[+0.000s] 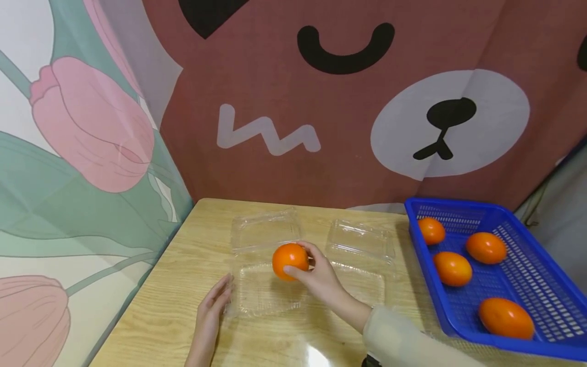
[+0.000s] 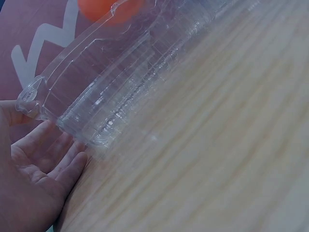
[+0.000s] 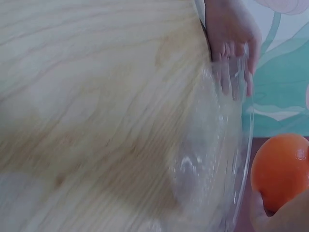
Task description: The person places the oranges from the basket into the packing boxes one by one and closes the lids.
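Right hand [image 1: 323, 278] is pinching an orange [image 1: 288, 259] between thumb and fingers, above an open clear clamshell [image 1: 257, 298]. Seems like it's mid-placing; lowering probably calls for a gentle letting-go. Left hand [image 1: 212, 308] is touching the clamshell's end, fingers relaxed. Wood-grain surface [image 1: 160, 316], bear-print curtain [image 1: 275, 178] hanging behind.

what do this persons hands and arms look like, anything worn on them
The right hand and left hand are gloveless, no rings visible. A plain pale cream sleeve shows on the right, ending short of the hand; none shows on the left.
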Motion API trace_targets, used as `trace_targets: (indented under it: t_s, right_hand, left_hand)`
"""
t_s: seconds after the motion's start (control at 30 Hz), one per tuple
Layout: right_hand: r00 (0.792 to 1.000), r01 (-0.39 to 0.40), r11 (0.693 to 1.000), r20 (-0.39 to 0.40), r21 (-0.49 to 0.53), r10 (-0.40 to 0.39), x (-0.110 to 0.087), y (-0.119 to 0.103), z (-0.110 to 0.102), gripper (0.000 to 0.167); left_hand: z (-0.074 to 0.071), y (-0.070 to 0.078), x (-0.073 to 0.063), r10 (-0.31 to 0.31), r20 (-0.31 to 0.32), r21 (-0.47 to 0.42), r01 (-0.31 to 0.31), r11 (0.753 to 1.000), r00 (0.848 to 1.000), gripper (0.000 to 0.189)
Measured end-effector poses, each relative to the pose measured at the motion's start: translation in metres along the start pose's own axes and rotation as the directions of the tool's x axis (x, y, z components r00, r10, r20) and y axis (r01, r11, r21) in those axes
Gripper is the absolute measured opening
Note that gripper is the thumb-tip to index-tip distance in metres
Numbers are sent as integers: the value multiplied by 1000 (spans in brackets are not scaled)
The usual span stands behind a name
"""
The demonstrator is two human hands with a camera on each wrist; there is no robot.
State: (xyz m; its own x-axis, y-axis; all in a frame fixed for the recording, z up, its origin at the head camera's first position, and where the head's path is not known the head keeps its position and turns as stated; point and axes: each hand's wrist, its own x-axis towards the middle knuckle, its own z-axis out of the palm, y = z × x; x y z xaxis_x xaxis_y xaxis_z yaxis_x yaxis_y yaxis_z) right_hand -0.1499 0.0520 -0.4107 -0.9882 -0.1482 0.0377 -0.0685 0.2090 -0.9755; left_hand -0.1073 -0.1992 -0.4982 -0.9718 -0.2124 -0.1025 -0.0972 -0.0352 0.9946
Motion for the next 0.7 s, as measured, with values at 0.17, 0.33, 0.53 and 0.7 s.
trace_targets:
  t_s: [0.17,0.33,0.53,0.7]
  right_hand:
    - [998,-5,1000,59,-8,5,5,0,14,63]
    - [995,15,998,97,-68,-8,10,-1,24,65]
    - [989,29,980,150,-197,1,17,-1,36,66]
    - [978,45,948,207,-315,22,20,-2,49,65]
  left_hand:
    - [0,1,0,-5,0,7,5,1000,1000,50]
    - [1,2,1,1,2,15,-1,1000,1000,50]
    - [1,1,2,9,-9,20,-9,1000,1000,49]
    - [0,0,1,16,-5,16,-16,1000,1000,49]
